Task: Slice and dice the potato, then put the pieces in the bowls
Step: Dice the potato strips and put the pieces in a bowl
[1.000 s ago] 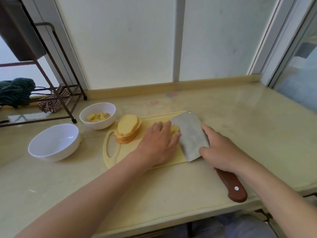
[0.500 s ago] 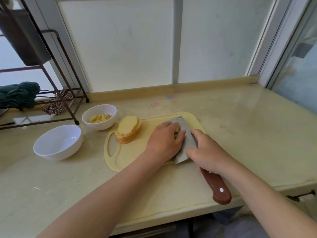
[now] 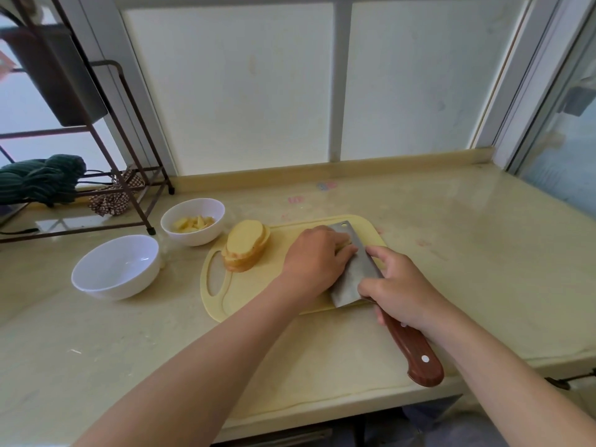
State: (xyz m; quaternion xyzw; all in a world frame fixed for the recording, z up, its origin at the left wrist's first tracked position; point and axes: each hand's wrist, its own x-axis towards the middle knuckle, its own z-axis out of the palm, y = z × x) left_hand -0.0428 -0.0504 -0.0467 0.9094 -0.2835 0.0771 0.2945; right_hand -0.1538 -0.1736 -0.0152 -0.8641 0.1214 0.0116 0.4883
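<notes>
Rack [image 3: 129,175]: a dark metal frame that stands on the counter, far to the left of both hands and behind them.
Green cloth [image 3: 42,179]: it lies on the low shelf of the rack, the thing most far from the grip.
Large bowl [image 3: 113,269]: white and with nothing inside, well apart to the left of the left hand and off the board.
Small bowl [image 3: 193,237]: white, behind the large bowl and nearer to the left hand, just beside the far left corner of the board.
Cut pieces [image 3: 192,223]: small pale yellow bits that lie in the small bowl.
Cutting board [image 3: 258,291]: pale yellow, directly under both hands, its handle hole at the end away from the grip.
Stack of slices [image 3: 246,245]: round potato slices that lean one on another on the board, near the left hand on its left side, not touching it.
Left hand [image 3: 317,258]: the palm is down and the fingers are curled over a potato piece, holding it on the board; the knuckles touch the flat of the blade.
Potato piece [image 3: 345,243]: only a thin yellow edge shows between the left fingertips and the blade.
Cleaver [image 3: 353,279]: the blade stands on the board just to the right of the left fingers; the brown handle points toward the person.
Right hand [image 3: 400,285]: closed firmly round the front of the handle, with fingers that lie on the side of the blade.
Counter [image 3: 451,237]: beige stone, it carries the board and goes on to the right of the grip.
</notes>
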